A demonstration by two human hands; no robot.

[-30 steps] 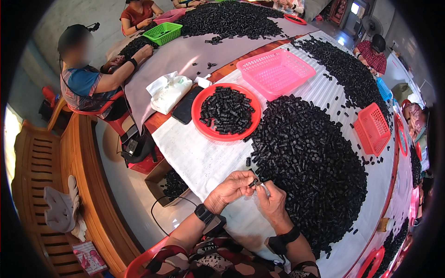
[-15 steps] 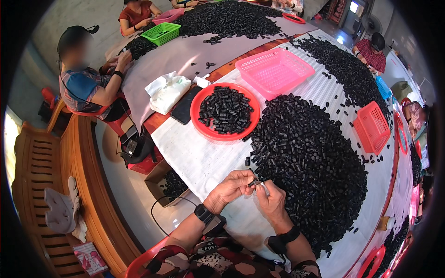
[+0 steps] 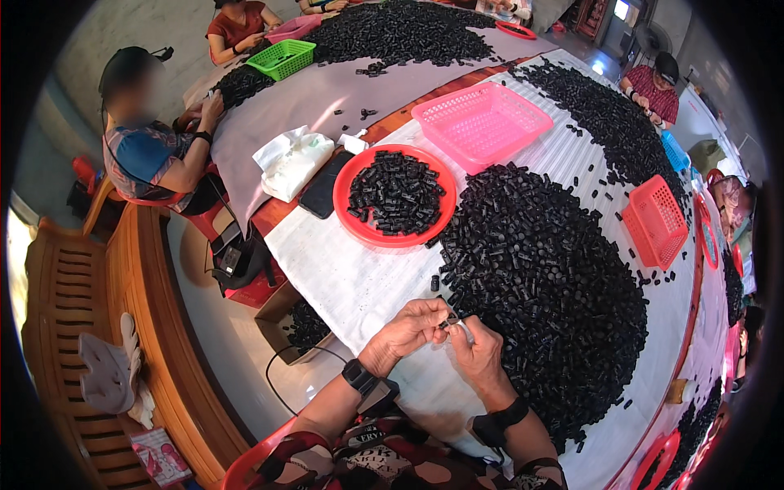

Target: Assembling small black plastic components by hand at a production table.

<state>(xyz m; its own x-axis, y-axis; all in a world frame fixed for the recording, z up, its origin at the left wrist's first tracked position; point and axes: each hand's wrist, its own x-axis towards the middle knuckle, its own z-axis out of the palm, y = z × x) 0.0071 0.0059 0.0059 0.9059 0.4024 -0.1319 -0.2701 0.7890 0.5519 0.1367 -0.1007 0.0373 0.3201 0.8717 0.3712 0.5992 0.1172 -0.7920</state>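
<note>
The left hand's fingers are bent into a tight pinch, thumb against index finger, grasping a small black cylindrical plastic-looking piece. The right hand meets it from the other side with curled fingers, its thumb up close to the piece; something pale shows by that thumb, and I cannot tell whether these fingers grip the piece or the pale thing.

The piece is dark with a slight sheen, held above the bench, which is covered there with white ribbed cloth, just beside the left edge of a large heap of black cylindrical pieces. Beyond the hands, a round red plastic plate carries a smaller pile of them, with a flat black phone and a white soft packet to its left. Farther off stands a rectangular pink openwork basket.

The fingertips hide most of the held piece, so its ends and surface detail are hard to make out; people at the top edge are cut off.
</note>
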